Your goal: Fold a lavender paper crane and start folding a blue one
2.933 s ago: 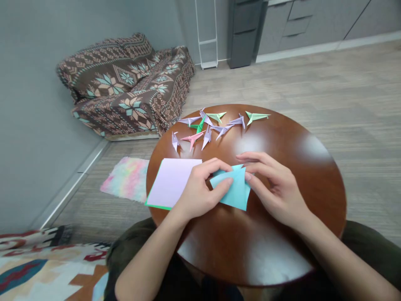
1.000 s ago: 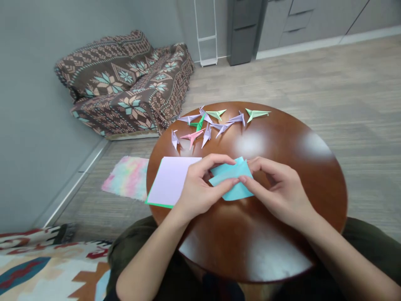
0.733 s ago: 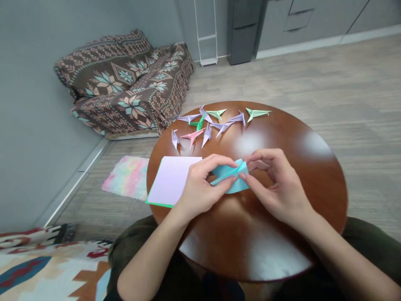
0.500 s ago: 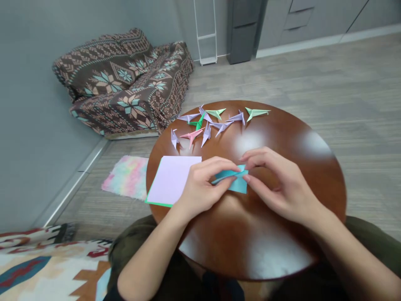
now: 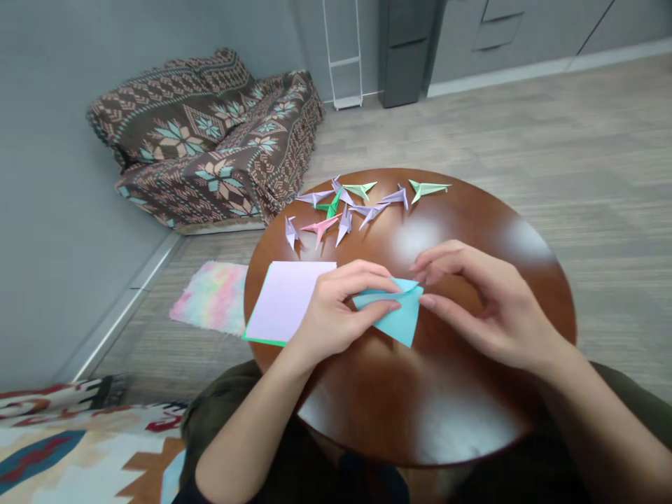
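A light blue sheet of folded paper (image 5: 402, 323) is held above the table, its layers parted along the upper edge. My left hand (image 5: 344, 301) pinches its left side, thumb in front and fingers behind. Close to the paper's right corner is my right hand (image 5: 477, 304), with thumb and fingers apart; whether the thumb tip touches the edge I cannot tell. Left of the paper lies a stack of square sheets (image 5: 283, 294), lilac on top with green showing below, partly covered by my left hand.
Several folded paper cranes, among them a pink crane (image 5: 321, 227) and a pale green crane (image 5: 428, 189), lie across the far side of the round brown table (image 5: 498, 231). Beyond stand a covered sofa (image 5: 210, 147) and, on the floor, a pastel rug (image 5: 210, 297).
The blue paper has tilted and opened, with more of its front face showing and its lower corner further down. My right hand has shifted slightly right.
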{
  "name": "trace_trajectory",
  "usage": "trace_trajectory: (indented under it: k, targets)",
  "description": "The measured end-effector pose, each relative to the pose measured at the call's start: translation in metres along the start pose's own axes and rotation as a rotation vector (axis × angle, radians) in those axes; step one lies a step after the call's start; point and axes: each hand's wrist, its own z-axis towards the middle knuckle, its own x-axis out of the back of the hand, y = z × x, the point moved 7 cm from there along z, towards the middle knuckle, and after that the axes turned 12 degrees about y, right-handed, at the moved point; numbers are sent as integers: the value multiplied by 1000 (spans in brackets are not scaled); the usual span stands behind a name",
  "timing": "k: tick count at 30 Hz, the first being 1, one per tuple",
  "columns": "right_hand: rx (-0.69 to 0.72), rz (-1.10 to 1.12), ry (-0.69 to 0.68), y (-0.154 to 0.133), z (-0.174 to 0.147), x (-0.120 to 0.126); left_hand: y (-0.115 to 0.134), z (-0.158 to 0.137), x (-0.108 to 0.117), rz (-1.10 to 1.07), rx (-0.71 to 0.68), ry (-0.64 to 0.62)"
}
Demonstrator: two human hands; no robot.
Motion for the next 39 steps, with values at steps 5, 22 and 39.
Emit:
trace_trajectory:
  k: [5,22,39]
  targets:
    - [31,-14,-48,-2,-1,0,0,1,1,5,-3,-2]
    - [-233,-37,245,7,-9,-5,-4,-5,-1,112,-98,14]
    - [-370,73,291,9,-14,-14,1,-12,0,107,-150,78]
